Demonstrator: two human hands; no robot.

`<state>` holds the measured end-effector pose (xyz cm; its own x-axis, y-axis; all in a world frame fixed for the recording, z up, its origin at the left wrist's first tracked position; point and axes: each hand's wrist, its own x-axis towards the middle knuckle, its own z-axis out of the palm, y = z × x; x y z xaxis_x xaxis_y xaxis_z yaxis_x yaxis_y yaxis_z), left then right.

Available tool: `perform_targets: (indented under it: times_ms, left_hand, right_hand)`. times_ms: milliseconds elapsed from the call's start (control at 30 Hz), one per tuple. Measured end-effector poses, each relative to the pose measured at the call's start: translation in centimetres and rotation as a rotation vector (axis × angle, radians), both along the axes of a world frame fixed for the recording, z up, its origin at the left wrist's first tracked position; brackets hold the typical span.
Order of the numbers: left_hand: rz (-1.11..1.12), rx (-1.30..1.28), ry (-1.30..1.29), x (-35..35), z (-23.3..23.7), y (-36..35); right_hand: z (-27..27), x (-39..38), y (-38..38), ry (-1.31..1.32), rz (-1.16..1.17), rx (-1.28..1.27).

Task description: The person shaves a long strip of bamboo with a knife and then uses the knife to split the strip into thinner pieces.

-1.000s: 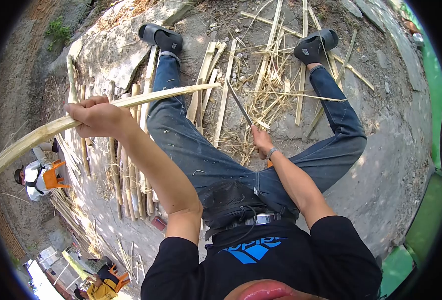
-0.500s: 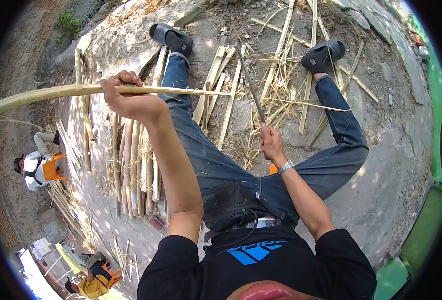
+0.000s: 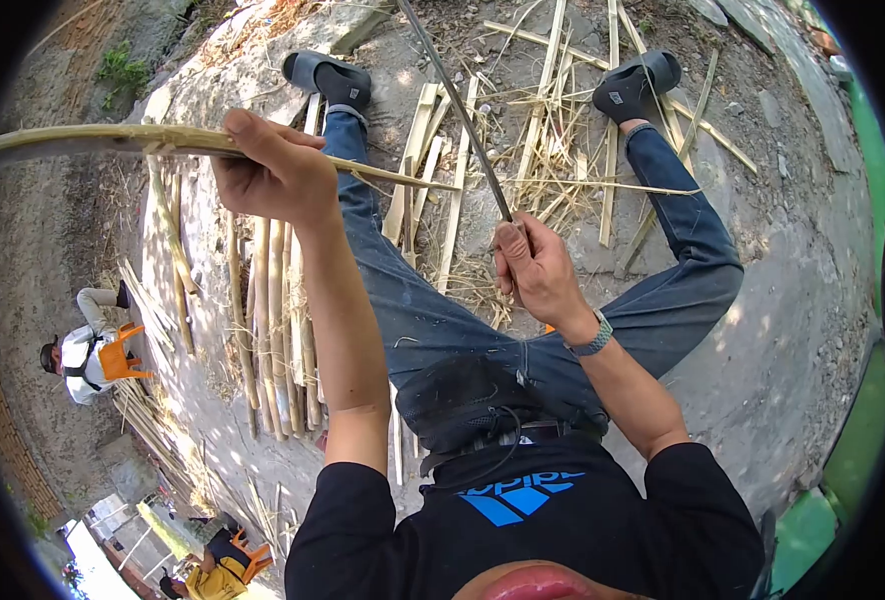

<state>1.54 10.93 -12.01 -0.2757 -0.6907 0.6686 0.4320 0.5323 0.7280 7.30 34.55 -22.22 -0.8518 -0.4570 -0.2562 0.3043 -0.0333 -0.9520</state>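
My left hand [image 3: 281,178] is wrapped round a long pale stick [image 3: 178,136], which runs from the left edge of the view to a thin tip between my knees. My right hand [image 3: 541,272] grips the lower end of a long, narrow dark blade [image 3: 458,105], which points up and to the left. The blade's upper part lies past the stick's tip, with a gap between them. Pale shavings [image 3: 560,140] and split strips [image 3: 456,215] lie on the ground between my feet.
Peeled poles [image 3: 275,330] lie side by side left of my legs. More thin sticks [image 3: 153,420] are farther left. One person in white [image 3: 81,365] sits on an orange chair [image 3: 118,357]; another in yellow [image 3: 218,580] sits at the lower left. A green surface [image 3: 863,440] borders the right.
My left hand has turned over round the stick and risen slightly. My right hand and the blade have moved up, nearer the camera. The view has shifted a little.
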Motion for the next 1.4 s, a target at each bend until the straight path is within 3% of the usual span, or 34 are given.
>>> perform_targets:
  times_ms: [167, 267, 333, 367, 400, 533, 633, 733, 867, 967, 1000, 1067, 1200, 1267, 1333, 1367, 1400]
  left_hand:
    - [0.062, 0.037, 0.018, -0.9, -0.1, -1.8]
    - [0.049, 0.051, 0.018, -0.8, -0.1, -1.8]
    - [0.078, 0.025, 0.026, -0.9, 0.0, -1.7]
    - [0.072, 0.023, 0.034, -0.9, -0.1, -1.8]
    - [0.031, 0.070, 0.074, -0.8, -0.1, -1.8]
    - [-0.011, 0.059, 0.095, -0.4, -0.2, -1.2]
    - [-0.030, 0.059, 0.095, -1.5, -0.1, -1.4]
    - [-0.012, 0.062, 0.036, -1.4, -0.8, -1.6]
    - [-0.049, 0.086, 0.120, -2.9, -0.7, -2.4]
    - [-0.050, 0.069, 0.140, -3.1, -1.0, -2.9]
    - [-0.060, 0.073, 0.122, -2.6, -0.9, -2.6]
    - [-0.026, 0.070, 0.028, -2.2, -0.4, -2.2]
    - [0.035, 0.015, 0.041, -3.0, -1.1, -3.2]
    - [0.037, 0.014, 0.034, -3.1, -0.7, -3.3]
    - [-0.064, 0.048, 0.106, -3.0, -0.7, -3.2]
    - [-0.017, 0.055, 0.071, -2.6, -0.8, -3.5]
    - [-0.026, 0.051, 0.074, -2.7, -0.4, -3.3]
  right_hand:
    - [4.6, 0.0, 0.6, -0.046, -0.047, -0.156]
    - [1.7, 2.4, 0.2, -0.006, -0.053, -0.225]
    - [-3.8, 5.4, 0.0, 0.016, -0.058, -0.108]
    - [-7.4, 6.4, 0.5, 0.016, 0.047, 0.076]
    - [-7.1, 5.9, 0.3, 0.018, 0.152, 0.260]
    - [-3.0, 5.6, 0.9, -0.163, 0.153, 0.282]
    - [1.3, 2.9, 0.1, 0.164, 0.030, 0.151]
    - [2.4, 3.2, -0.4, 0.149, -0.014, 0.043]
    - [-5.7, 4.4, -0.2, 0.012, 0.126, 0.245]
    - [-5.9, 2.8, 0.5, -0.114, 0.183, 0.383]
    - [-3.7, 3.0, 0.6, -0.153, 0.201, 0.391]
    - [0.1, 1.4, -0.1, 0.018, 0.069, 0.182]
    - [1.2, 2.4, -1.2, 0.055, -0.063, -0.117]
    - [-4.7, 3.7, -1.2, 0.081, -0.053, -0.043]
    - [-10.2, 4.1, -0.3, 0.103, 0.165, 0.446]
    - [-9.7, 3.8, 0.2, -0.301, 0.142, 0.445]
    - [-9.5, 3.4, 0.4, -0.300, 0.134, 0.439]
